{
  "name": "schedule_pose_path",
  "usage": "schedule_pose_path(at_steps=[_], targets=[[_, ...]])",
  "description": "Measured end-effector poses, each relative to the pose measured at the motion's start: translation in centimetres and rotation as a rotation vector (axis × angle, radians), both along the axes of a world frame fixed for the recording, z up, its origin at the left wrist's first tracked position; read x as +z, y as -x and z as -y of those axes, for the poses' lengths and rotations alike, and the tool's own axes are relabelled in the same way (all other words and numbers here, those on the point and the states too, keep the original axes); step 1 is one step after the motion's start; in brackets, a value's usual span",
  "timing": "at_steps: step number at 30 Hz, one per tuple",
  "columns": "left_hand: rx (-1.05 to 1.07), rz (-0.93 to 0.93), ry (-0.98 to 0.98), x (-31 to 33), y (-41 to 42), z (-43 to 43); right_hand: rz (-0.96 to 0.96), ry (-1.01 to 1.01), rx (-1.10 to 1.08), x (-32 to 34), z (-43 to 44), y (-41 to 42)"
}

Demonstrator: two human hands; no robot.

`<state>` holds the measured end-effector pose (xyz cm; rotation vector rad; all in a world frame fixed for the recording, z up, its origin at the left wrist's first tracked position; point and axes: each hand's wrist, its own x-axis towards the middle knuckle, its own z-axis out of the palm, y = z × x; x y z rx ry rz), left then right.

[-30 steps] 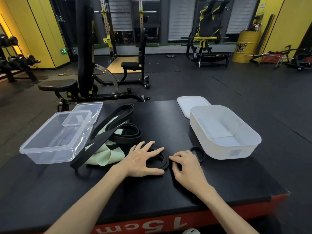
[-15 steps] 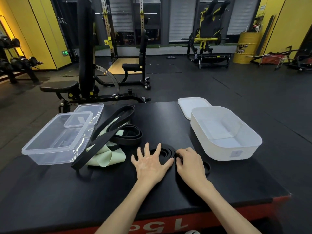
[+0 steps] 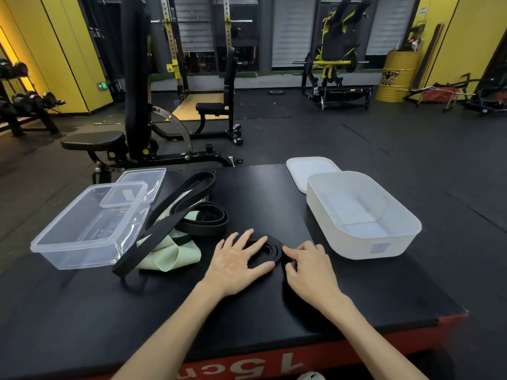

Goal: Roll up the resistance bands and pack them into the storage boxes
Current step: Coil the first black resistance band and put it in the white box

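Midway along the front half of the platform (image 3: 137,311), just short of the white box (image 3: 356,245) and its near left corner: black band (image 3: 275,249), wound into a flat coil and lying on its face. Pinned from the left by the left hand (image 3: 236,259), palm down, fingers straight and fanned wide over the coil's left side and open centre. Met at the right rim by the right hand (image 3: 310,266), fingers curled down over the outer turn, apparently pinching the loose tail (mostly hidden beneath the hand). Coil between both hands and touching both; round, so no long axis to speak of. White box just right of the right hand, open-topped, with its lid (image 3: 310,168) flat behind it near the far edge. Right hand clearly the nearer to that box. Likely next: close the last turn, then carry rightward over the near wall. Clear box (image 3: 82,256) at the left edge, well apart, past the loose black bands (image 3: 203,220) and green band (image 3: 175,253), not yet rolled. Probable risk: springing open once the flat palm lifts.
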<state>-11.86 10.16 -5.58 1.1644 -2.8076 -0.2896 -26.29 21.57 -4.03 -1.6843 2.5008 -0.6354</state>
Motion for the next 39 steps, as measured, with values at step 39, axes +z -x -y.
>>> schedule_pose_path(at_steps=[39], targets=[[0.178, -0.664, -0.772, 0.6, -0.8, -0.9, 0.174, -0.215, -0.146, 4.4, 5.6, -4.0]])
